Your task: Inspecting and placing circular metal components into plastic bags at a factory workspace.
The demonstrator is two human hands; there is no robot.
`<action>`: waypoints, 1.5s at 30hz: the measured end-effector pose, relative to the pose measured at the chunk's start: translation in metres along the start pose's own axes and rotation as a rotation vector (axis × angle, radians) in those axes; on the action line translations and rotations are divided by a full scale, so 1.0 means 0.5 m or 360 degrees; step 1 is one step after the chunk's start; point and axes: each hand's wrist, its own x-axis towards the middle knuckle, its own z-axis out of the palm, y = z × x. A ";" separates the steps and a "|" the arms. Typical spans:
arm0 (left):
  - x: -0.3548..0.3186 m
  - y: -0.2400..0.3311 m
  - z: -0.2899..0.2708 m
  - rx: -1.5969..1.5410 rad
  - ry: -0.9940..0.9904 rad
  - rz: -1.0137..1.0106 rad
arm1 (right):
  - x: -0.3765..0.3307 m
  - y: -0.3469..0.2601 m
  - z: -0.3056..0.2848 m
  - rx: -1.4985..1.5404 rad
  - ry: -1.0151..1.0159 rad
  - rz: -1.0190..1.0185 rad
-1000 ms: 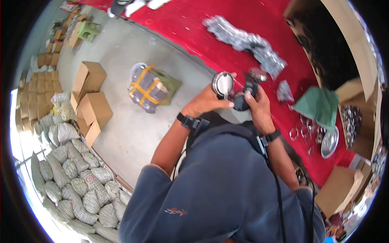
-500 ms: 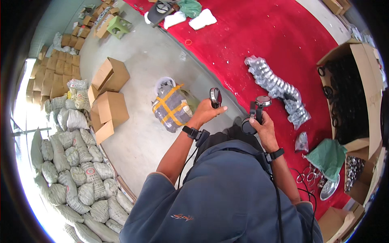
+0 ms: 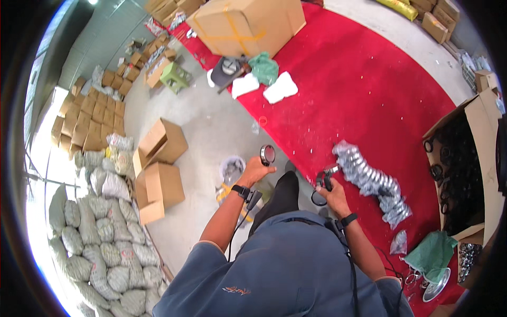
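Note:
My left hand (image 3: 255, 171) is closed on a round chrome-rimmed black piece (image 3: 268, 154), its disc facing up beyond the fingers. Closed as well, my right hand (image 3: 334, 196) grips black parts with a chrome-rimmed disc (image 3: 331, 169) on top and a flat black disc (image 3: 319, 198) at the lower left. Which of these parts are joined is hidden by the fingers. To the right of that hand, a long row of shiny metal rings in clear plastic wrap (image 3: 372, 182) lies on the red carpet (image 3: 343, 100). Partly behind my left forearm is a grey bundle with yellow tape (image 3: 224, 193).
Open cardboard boxes (image 3: 159, 187) stand on the left, beside stacked sacks (image 3: 111, 251). A large taped carton (image 3: 248, 24) sits ahead. At right are a box of black rings (image 3: 459, 164), a green bag (image 3: 430, 253) and a metal dish (image 3: 437, 285). A green stool (image 3: 177, 77) stands farther off.
The view has tilted up and forward, bringing the large carton in. My legs have shifted in a step, and the taped bundle is now partly behind my left arm. Both hands keep their hold.

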 end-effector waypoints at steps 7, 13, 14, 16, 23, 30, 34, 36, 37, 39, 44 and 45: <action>0.425 -0.119 -0.089 -0.0244 -0.0175 0.0064 | 0.273 0.006 0.122 -0.0442 0.0431 0.0059; 0.791 -0.134 -0.179 -0.0199 -0.0368 0.0097 | 0.522 -0.018 0.226 -0.0817 0.1039 0.0049; 0.845 -0.155 -0.202 -0.0360 -0.0395 0.0102 | 0.568 -0.036 0.249 -0.0778 0.1069 0.0081; 0.901 -0.202 -0.218 -0.0509 -0.0506 0.0073 | 0.606 -0.042 0.298 -0.0745 0.1127 0.0205; 0.991 -0.260 -0.256 -0.0687 -0.0794 -0.0170 | 0.667 -0.044 0.388 -0.0619 0.1255 0.0366; 0.978 -0.215 -0.279 -0.0317 -0.0571 -0.0071 | 0.689 -0.029 0.405 -0.0587 0.1354 0.0360; 0.980 -0.229 -0.274 -0.0135 -0.0381 0.0068 | 0.689 0.009 0.379 -0.0644 0.1316 0.0417; 0.978 -0.222 -0.282 -0.0097 -0.0379 0.0100 | 0.681 0.038 0.359 -0.0588 0.1291 0.0554; 0.979 -0.220 -0.289 -0.0058 -0.0374 0.0121 | 0.687 0.047 0.357 -0.0582 0.1292 0.0540; 0.986 -0.210 -0.295 -0.0031 -0.0418 0.0103 | 0.688 0.085 0.351 -0.0434 0.1289 0.0623; 0.964 -0.123 -0.292 0.0421 -0.0084 0.0699 | 0.685 0.112 0.358 0.0273 0.1436 0.0736; 0.969 -0.110 -0.290 0.0427 -0.0076 0.0712 | 0.693 0.107 0.364 0.0555 0.1544 0.0760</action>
